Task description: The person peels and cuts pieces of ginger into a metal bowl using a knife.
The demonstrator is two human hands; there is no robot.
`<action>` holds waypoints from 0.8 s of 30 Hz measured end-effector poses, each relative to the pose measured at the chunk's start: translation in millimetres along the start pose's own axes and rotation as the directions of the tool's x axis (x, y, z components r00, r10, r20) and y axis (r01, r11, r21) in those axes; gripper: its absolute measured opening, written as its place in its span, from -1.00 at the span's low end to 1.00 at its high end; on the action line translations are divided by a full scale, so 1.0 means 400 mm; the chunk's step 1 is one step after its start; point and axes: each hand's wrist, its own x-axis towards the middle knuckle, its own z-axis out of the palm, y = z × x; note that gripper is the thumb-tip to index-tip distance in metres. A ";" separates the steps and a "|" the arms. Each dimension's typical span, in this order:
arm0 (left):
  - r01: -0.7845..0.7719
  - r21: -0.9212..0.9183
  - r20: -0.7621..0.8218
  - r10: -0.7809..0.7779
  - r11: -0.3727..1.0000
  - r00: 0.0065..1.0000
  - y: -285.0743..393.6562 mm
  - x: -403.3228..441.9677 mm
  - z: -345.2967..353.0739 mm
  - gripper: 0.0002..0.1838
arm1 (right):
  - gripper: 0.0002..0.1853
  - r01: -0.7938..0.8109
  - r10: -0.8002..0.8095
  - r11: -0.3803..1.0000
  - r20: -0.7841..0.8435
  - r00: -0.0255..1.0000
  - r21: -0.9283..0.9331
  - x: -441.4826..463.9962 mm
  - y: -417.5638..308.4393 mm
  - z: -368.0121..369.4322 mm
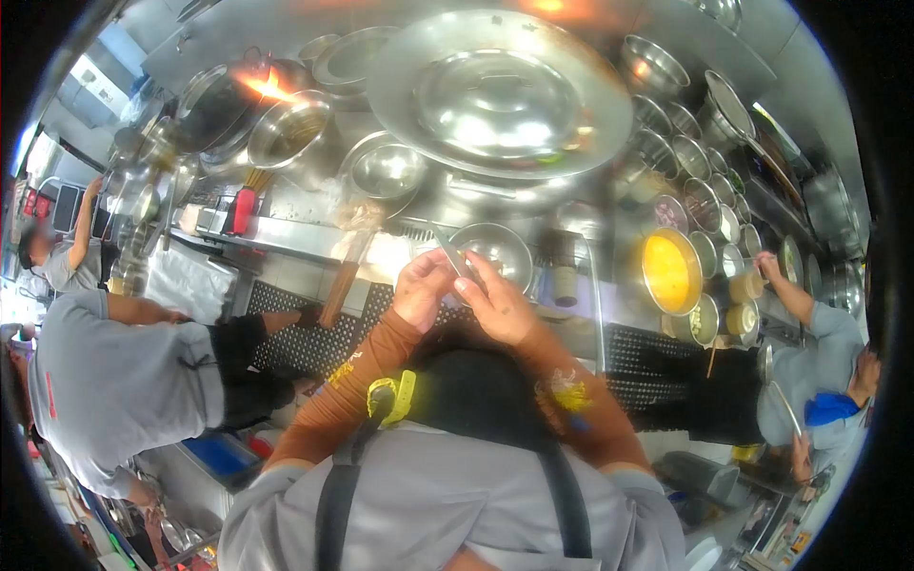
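Gripping a slim, flat, silvery piece between the fingers of the left hand and the right hand, both partly closed and close together. Cannot tell exactly what it is. Holding it up near the front of the metal desk, beside a metal bowl as seen from above. Facing a very wide metal dish farther back, with a yellow-filled bowl off to the right and a flame at far left.

On the near side of the wide steel vessel, we see a narrow gap before 1 steel bowl; rightward of the vessel, clustered bowls block us, leftward 1 flame.
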 end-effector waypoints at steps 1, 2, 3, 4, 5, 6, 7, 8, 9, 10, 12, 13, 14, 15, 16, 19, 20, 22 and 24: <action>-0.009 -0.002 0.011 0.009 1.000 1.000 -0.003 0.001 -0.003 -0.69 | -0.37 -0.025 0.024 1.000 0.012 1.000 0.014 0.000 -0.004 -0.002; -0.018 -0.004 0.023 0.018 1.000 1.000 -0.008 0.003 -0.007 -0.68 | -0.37 -0.050 0.049 0.998 0.024 0.999 0.028 0.000 -0.012 -0.004; -0.026 -0.007 0.035 0.027 1.000 0.999 -0.007 0.003 -0.006 -0.68 | -0.38 -0.076 0.075 0.996 0.036 0.997 0.041 -0.001 -0.016 -0.006; -0.018 0.025 0.062 0.017 1.000 0.998 -0.006 0.000 -0.006 -0.68 | -0.39 -0.088 0.086 0.994 0.029 0.996 0.065 0.002 -0.015 -0.008; -0.010 0.057 0.088 0.005 0.998 0.996 -0.004 -0.005 -0.007 -0.68 | -0.39 -0.100 0.098 0.991 0.022 0.995 0.090 0.005 -0.012 -0.012; -0.003 0.091 0.113 -0.008 0.996 0.994 -0.003 -0.011 -0.007 -0.68 | -0.40 -0.111 0.110 0.987 0.015 0.994 0.116 0.008 -0.009 -0.016; 0.029 0.059 0.099 -0.035 0.998 0.995 -0.011 -0.015 -0.009 -0.67 | -0.41 -0.150 0.151 0.981 0.002 0.989 0.120 0.010 0.008 -0.016; 0.058 0.027 0.086 -0.060 0.998 0.994 -0.022 -0.017 -0.012 -0.67 | -0.41 -0.188 0.190 0.974 -0.012 0.982 0.123 0.014 0.038 -0.014; 0.086 -0.006 0.075 -0.085 0.996 0.994 -0.026 -0.015 -0.011 -0.66 | -0.42 -0.223 0.228 0.966 -0.026 0.973 0.127 0.020 0.039 -0.020; 0.064 -0.063 0.035 -0.061 0.996 0.997 -0.027 -0.010 -0.014 -0.66 | -0.41 -0.232 0.235 0.966 -0.016 0.972 0.118 0.020 0.038 -0.026; 0.015 -0.174 -0.046 -0.023 0.985 0.999 -0.029 0.004 -0.017 -0.66 | -0.40 -0.251 0.252 0.963 -0.001 0.968 0.099 0.014 0.029 -0.040; 0.023 -0.165 -0.048 -0.032 0.986 0.998 -0.037 0.010 -0.027 -0.65 | -0.39 -0.172 0.174 0.983 -0.031 0.984 0.067 0.009 0.029 -0.034; 0.031 -0.156 -0.049 -0.039 0.987 0.998 -0.045 0.019 -0.043 -0.65 | -0.38 -0.091 0.092 0.995 -0.059 0.994 0.032 0.002 0.029 -0.022; 0.036 -0.145 -0.051 -0.044 0.989 0.998 -0.033 0.021 -0.037 -0.64 | -0.37 -0.007 0.007 1.000 -0.084 0.996 -0.004 0.000 0.020 -0.012; 0.033 -0.146 -0.051 -0.041 0.989 0.998 -0.026 0.021 -0.027 -0.65 | -0.37 -0.007 0.006 1.000 -0.059 0.998 -0.023 -0.001 0.009 -0.008; 0.033 -0.133 -0.053 -0.040 0.991 0.998 -0.015 0.018 0.000 -0.66 | -0.36 0.034 -0.035 0.998 -0.018 0.999 -0.061 -0.001 0.002 0.004; 0.034 -0.117 -0.056 -0.041 0.993 0.998 -0.018 0.019 -0.001 -0.67 | -0.36 0.028 -0.029 0.998 -0.015 0.999 -0.064 -0.004 0.003 0.002; 0.019 -0.083 -0.058 -0.023 0.996 0.998 -0.024 0.023 -0.004 -0.68 | -0.36 0.018 -0.018 0.998 -0.006 1.000 -0.068 -0.005 -0.006 -0.003; -0.015 -0.050 -0.055 0.012 0.999 0.998 -0.031 0.026 -0.008 -0.69 | -0.35 0.014 -0.014 0.996 0.001 1.000 -0.086 -0.008 -0.006 -0.006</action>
